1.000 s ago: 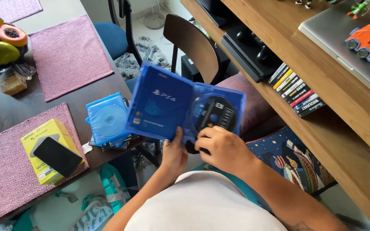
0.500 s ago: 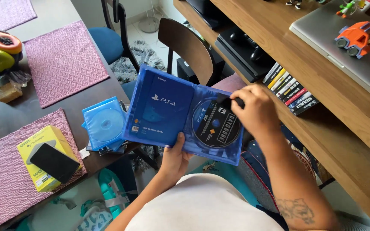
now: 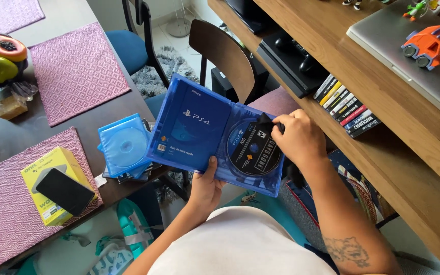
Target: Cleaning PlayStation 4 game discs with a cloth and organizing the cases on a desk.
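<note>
An open blue game case (image 3: 194, 127) is held up in front of me, with a dark disc (image 3: 253, 150) seated in its right half. My left hand (image 3: 207, 186) grips the case's bottom edge near the spine, thumb on the inside. My right hand (image 3: 299, 137) rests at the disc's upper right edge and pinches a small black cloth (image 3: 267, 122) against the disc.
A stack of blue disc cases (image 3: 126, 145) lies on the dark table's edge (image 3: 128, 183), beside a yellow box with a black phone (image 3: 64, 191) on it. A wooden chair (image 3: 222, 56) stands behind. A wooden shelf (image 3: 383, 102) at right holds a row of game cases (image 3: 347, 107) and a console.
A second ago my right hand was at the case's bottom edge; it rose to the disc's top right with the black cloth, and now sits slightly lower and further left on the disc.
</note>
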